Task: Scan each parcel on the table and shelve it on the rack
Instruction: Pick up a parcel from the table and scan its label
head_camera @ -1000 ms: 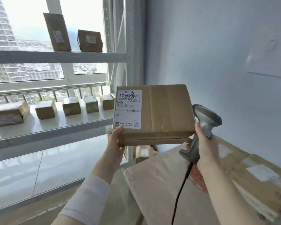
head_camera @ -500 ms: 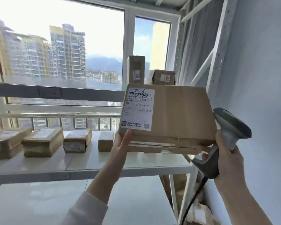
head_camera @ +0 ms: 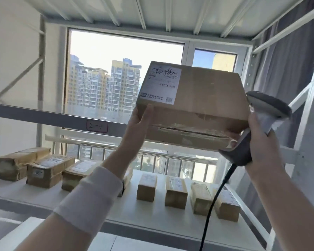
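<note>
A brown cardboard parcel [head_camera: 203, 104] with a white shipping label on its top left is raised in front of the rack, level with the upper shelf. My left hand [head_camera: 139, 122] grips its lower left corner, thumb on the front face. My right hand [head_camera: 261, 138] holds a grey barcode scanner [head_camera: 268, 107] by its handle and steadies the parcel's right end. The scanner's black cable hangs down. The white metal rack [head_camera: 43, 115] fills the view, its upper shelf beam marked "2-1".
Several taped brown parcels [head_camera: 176, 192] stand in a row on the lower shelf [head_camera: 152, 216], larger ones at the left [head_camera: 47, 169]. The underside of another shelf [head_camera: 134, 13] is overhead. A window lies behind; a wall and curtain are at the right.
The parcel has been lifted from over the table up to the upper shelf's height, and my view has tilted upward. Both hands keep their grips.
</note>
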